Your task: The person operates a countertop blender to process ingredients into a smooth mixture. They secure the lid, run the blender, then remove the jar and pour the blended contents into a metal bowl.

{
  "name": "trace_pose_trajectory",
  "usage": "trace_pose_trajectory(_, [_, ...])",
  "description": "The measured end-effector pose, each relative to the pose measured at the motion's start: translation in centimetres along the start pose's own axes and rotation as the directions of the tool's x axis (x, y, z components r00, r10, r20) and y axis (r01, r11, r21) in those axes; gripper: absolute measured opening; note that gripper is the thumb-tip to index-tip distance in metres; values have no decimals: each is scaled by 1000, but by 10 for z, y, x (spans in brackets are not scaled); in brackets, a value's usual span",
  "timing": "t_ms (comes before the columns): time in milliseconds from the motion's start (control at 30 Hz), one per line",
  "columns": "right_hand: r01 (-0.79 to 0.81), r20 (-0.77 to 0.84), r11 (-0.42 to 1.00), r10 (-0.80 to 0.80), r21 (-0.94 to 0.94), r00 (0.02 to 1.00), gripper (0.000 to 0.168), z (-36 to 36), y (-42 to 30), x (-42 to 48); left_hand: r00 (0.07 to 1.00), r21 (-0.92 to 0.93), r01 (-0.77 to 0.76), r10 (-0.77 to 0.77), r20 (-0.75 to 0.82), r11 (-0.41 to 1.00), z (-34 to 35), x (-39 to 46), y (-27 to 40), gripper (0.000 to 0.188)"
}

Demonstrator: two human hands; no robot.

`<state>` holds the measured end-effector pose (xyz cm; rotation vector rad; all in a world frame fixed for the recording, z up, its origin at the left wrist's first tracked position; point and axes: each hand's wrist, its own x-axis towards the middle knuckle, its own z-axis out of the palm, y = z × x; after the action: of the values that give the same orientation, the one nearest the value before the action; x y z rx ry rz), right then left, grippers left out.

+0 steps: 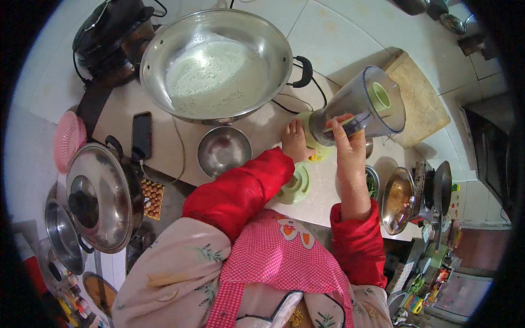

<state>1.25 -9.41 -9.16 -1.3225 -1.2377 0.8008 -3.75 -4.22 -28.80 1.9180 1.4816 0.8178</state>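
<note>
Before me stands a blender with a pale green base [312,127] and a clear jug [348,96] on it. My right hand [351,149] grips the jug's handle. Fingers spread, my left hand [294,141] rests against the side of the blender base. A small green cup-like part [379,96] shows inside the jug. Close to my left forearm lies the green blender lid [302,186] on the counter. A wide steel pan [283,88] behind my left hand contains a pale, frothy liquid [217,78]. An empty-looking steel bowl [224,151] sits left of my left forearm.
A phone [142,135] with a cable lies at left, beside a lidded pot [104,201]. A tray of eggs [152,200] is lower down. At right are a wooden cutting board [418,102], a bowl of greens [371,182] and a metal lid [398,201]. Cords run behind the blender.
</note>
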Motion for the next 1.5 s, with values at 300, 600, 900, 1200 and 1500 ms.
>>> trace_pose_trajectory(300, [-195, -57, 969, 188, -155, 980, 19, -82, -10, -14, 978, -28, 52, -46, 203, 998, -14, 5, 5, 116])
trace_pose_trajectory(600, [-171, 122, 965, 198, -198, 973, 22, -101, -14, -8, 952, 85, 144, -161, 260, 986, -14, 4, 13, 115])
trace_pose_trajectory(900, [-116, 26, 990, 118, -85, 993, 41, -103, 0, -24, 951, 172, 69, -116, 285, 983, -17, 12, 9, 107])
trace_pose_trajectory(1200, [-19, 118, 846, 97, -532, 988, 40, -110, 99, -114, 995, -381, 14, 27, 101, 924, -78, -28, 5, 49])
trace_pose_trajectory(1500, [615, 674, 421, -11, -667, 738, 64, -28, 131, -150, 992, -416, -126, 113, -55, 901, -121, -68, 13, 31])
